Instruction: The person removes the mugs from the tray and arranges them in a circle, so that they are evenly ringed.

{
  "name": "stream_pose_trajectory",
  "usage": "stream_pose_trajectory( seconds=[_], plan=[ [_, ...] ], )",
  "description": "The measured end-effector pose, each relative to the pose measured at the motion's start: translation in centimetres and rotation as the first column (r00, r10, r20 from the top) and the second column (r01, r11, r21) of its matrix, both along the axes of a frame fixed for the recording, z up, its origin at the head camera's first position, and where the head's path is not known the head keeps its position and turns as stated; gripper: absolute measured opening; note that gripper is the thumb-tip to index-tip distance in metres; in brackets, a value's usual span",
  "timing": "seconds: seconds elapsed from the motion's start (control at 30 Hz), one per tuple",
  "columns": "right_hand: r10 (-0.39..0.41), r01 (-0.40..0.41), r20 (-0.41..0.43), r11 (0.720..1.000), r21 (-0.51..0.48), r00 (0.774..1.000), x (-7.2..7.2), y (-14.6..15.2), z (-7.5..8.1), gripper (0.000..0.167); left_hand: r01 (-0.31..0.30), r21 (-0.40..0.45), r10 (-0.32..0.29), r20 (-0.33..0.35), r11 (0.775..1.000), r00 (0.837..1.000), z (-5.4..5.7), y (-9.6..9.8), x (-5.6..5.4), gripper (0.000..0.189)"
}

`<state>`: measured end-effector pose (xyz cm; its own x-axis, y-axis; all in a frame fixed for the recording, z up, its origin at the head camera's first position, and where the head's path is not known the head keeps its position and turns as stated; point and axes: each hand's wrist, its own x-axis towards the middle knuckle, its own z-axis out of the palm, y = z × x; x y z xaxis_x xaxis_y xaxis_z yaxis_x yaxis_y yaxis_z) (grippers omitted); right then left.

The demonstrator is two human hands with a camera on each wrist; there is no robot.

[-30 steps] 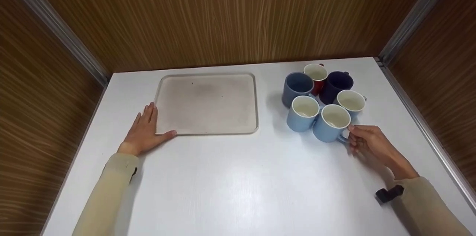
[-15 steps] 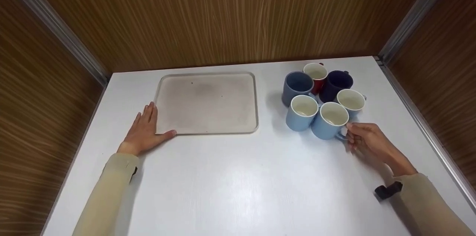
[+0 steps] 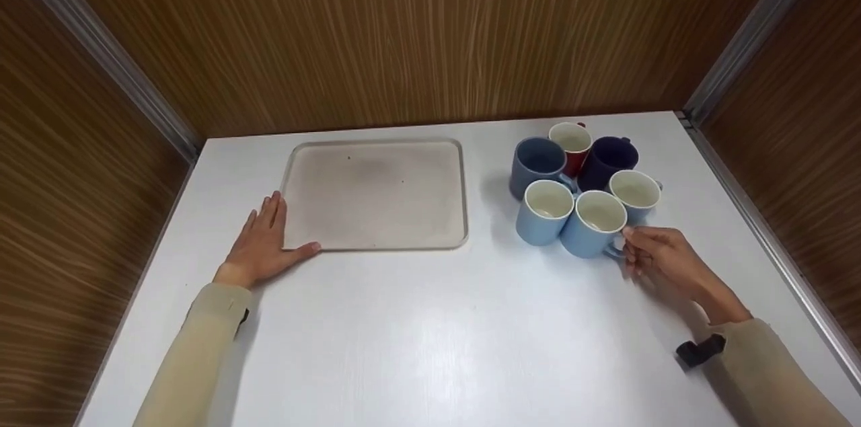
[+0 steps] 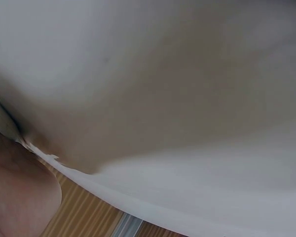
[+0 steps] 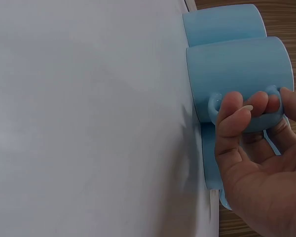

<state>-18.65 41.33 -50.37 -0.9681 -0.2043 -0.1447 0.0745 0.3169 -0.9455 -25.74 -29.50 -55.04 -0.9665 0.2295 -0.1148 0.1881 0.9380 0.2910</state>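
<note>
My right hand [image 3: 662, 262] grips the handle of a light blue mug [image 3: 588, 233], with fingers curled through it in the right wrist view. That mug stands upright on the table at the front of a tight cluster. Against its left side is another light blue mug [image 3: 540, 222], and behind it to the right is a third light blue mug [image 3: 639, 210]. My left hand [image 3: 259, 245] lies flat with fingers spread at the near left corner of a beige tray [image 3: 377, 198], its thumb along the front edge. The left wrist view shows only part of that hand [image 4: 19, 192].
Behind the light blue mugs stand a grey-blue mug [image 3: 528, 175], a red mug [image 3: 575, 161] with a white inside and a dark purple mug [image 3: 599, 171]. Wood-grain panels [image 3: 430, 37] enclose the white table [image 3: 417, 333] at the back and sides.
The gripped light blue mug has shifted slightly left and back with my right hand, and the light blue mug beside it slightly left. My left hand and the tray stay put.
</note>
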Motion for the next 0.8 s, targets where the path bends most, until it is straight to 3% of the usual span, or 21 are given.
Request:
stream_pose_trajectory(
  seconds=[0.2, 0.57, 0.8],
  plan=[
    [-0.031, 0.032, -0.016, 0.997, 0.072, 0.999, 0.0, 0.3, -0.3, 0.05, 0.0, -0.003, 0.0, -0.003, 1.0, 1.0, -0.3, 0.3, -0.2, 0.13],
    [-0.06, 0.091, -0.153, 0.975, 0.203, 0.986, -0.2, 0.6, -0.5, 0.04, 0.005, -0.007, -0.005, -0.001, 1.0, 1.0, -0.5, 0.7, -1.1, 0.129],
    [-0.053, 0.135, -0.252, 0.937, 0.323, 0.966, -0.5, 0.7, -0.1, 0.031, 0.012, -0.004, -0.012, -0.012, 1.0, 1.0, -0.5, 1.1, -1.6, 0.129]
  ],
)
